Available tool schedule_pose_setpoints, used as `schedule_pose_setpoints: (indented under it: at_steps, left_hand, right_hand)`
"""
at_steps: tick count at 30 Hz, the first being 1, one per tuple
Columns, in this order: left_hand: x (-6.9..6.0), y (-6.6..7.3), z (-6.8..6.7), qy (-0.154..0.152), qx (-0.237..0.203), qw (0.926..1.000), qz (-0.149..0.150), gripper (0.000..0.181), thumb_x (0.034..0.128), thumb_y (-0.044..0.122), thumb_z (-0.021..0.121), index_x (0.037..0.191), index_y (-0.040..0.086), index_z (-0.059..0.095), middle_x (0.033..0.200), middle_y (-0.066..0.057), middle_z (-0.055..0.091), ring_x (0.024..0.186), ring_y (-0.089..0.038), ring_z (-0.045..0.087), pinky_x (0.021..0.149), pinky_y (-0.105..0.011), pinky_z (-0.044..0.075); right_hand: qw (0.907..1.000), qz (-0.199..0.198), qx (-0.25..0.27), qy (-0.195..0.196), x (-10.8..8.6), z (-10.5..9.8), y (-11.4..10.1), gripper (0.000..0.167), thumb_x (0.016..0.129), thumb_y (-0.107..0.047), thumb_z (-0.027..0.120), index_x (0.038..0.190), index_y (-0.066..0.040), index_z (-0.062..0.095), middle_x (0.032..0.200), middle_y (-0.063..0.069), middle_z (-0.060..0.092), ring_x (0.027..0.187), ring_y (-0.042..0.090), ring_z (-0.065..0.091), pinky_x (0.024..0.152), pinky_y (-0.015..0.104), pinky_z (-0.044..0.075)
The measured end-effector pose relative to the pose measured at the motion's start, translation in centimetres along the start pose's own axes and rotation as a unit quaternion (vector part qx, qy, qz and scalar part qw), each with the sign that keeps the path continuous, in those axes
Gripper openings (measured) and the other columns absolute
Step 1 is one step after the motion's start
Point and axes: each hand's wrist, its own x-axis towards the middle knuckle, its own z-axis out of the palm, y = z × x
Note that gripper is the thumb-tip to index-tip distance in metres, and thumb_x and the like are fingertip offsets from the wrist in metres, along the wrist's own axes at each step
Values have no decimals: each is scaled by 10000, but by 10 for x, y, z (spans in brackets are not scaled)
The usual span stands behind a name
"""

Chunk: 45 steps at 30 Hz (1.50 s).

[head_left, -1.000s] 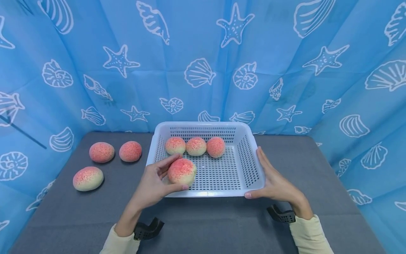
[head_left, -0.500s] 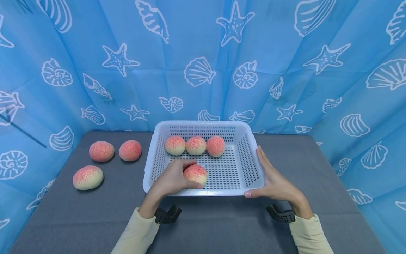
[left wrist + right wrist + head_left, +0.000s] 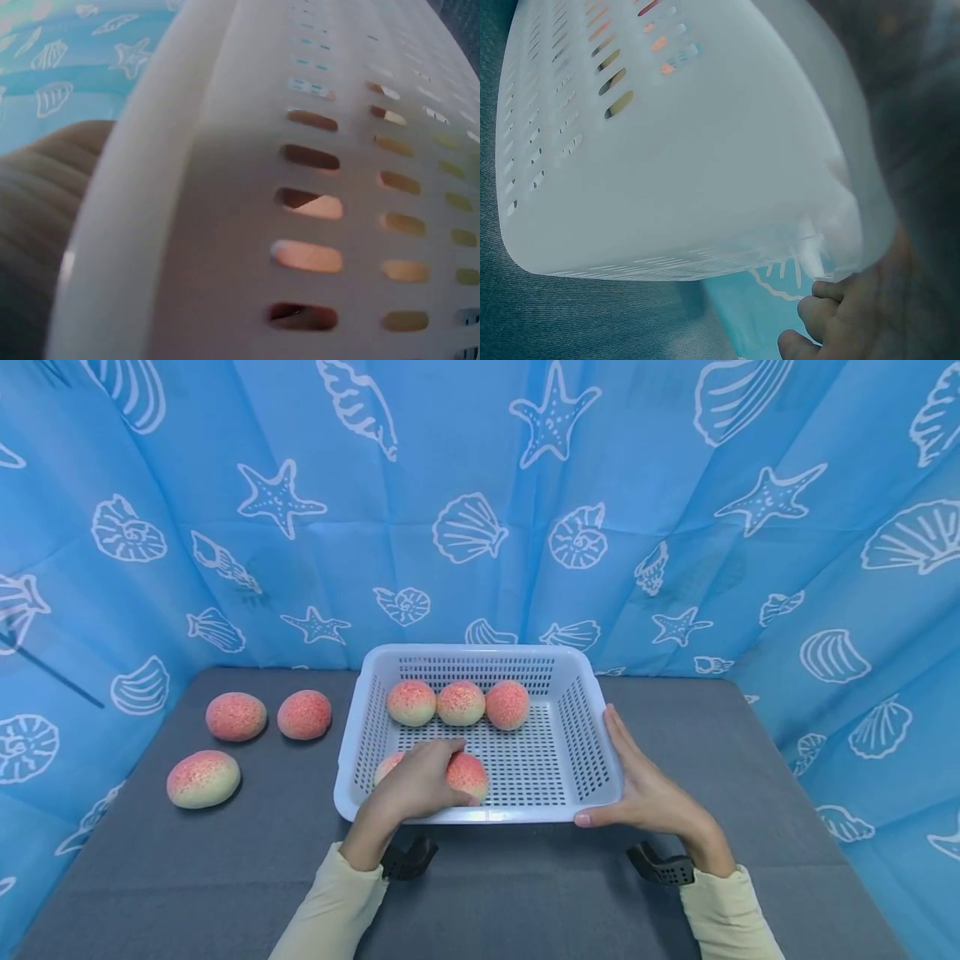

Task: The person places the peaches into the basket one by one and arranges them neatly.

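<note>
In the head view, my left hand point(image 3: 422, 779) reaches over the front rim of a white plastic basket point(image 3: 540, 816) and grips a pink-and-cream peach point(image 3: 467, 775) low inside it. Part of another peach point(image 3: 386, 767) shows to the left, mostly covered by that hand. Along the back of the basket sit three more peaches point(image 3: 460, 703) in a row. My right hand point(image 3: 643, 793) holds the basket's front right corner, thumb at the front rim and fingers along the outer right side. In the left wrist view, the slotted wall point(image 3: 225, 225) hides most of the left hand point(image 3: 45, 225).
Three loose peaches lie on the grey tablecloth point(image 3: 120, 860) left of the basket: two pinker ones point(image 3: 236, 717) point(image 3: 304, 715) behind and a paler one point(image 3: 203, 779) in front. A blue shell-patterned curtain point(image 3: 480, 585) hangs behind and at both sides.
The left hand has moved right and lowered its peach into the front of the basket. The peach left of that hand has come partly into sight. My right hand keeps its hold.
</note>
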Motion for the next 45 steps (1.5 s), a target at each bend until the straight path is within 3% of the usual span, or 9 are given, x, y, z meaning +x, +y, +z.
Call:
schedule_pose_setpoints:
  at_steps: [5,9,18,31,40,43,45]
  left_hand:
    - [-1,2,-2,-84,80,9999,-82,781,754,103,909,1425,-47,539,1369,-178,605,1205,-298,579,1046,-515,443]
    - [-2,2,-3,-45,253,9996,-87,757,750,128,916,1398,-39,562,1307,-167,639,1089,-269,604,998,-505,478]
    - [0,-5,-4,-44,366,9990,242,766,768,188,912,1418,-20,565,1362,-151,623,1200,-266,586,1059,-488,433]
    - [0,-9,-6,35,636,9974,324,753,741,181,928,1386,-22,597,1307,-146,657,1068,-230,610,986,-457,485]
    - [-3,-15,-9,131,339,9987,369,814,726,232,942,1414,-9,579,1393,-139,610,1199,-227,595,1060,-467,438]
    - [-5,-16,-9,240,221,9987,397,815,725,235,942,1416,-2,581,1359,-131,634,1065,-188,610,966,-408,485]
    - [-8,-17,-10,284,112,9988,383,816,732,241,938,1426,13,576,1108,-98,714,849,-147,607,765,-324,505]
  right_hand:
    - [10000,30,-43,15,0,1,-1,1462,660,-294,980,1625,-122,-105,1667,176,-165,1294,438,459,975,368,475]
    - [10000,27,43,8,1,1,-1,1461,661,-284,980,1626,-129,-106,1666,176,-171,1276,440,479,959,418,489]
    - [9996,34,281,-14,0,1,-2,1459,666,-244,978,1625,-153,-117,1664,159,-192,1217,429,539,869,298,534]
    - [9992,49,383,-49,0,2,-2,1459,669,-230,976,1624,-159,-124,1662,162,-200,1192,436,558,844,319,554]
    - [9988,60,474,-66,0,2,-2,1468,663,-225,979,1623,-162,-129,1658,162,-212,1169,441,579,820,327,567]
    - [9987,42,502,-62,0,2,-2,1466,663,-217,978,1624,-175,-128,1658,159,-214,1156,440,589,806,321,571]
    - [9990,33,451,-50,0,2,-1,1465,663,-221,979,1624,-171,-126,1659,164,-206,1157,436,588,812,321,568]
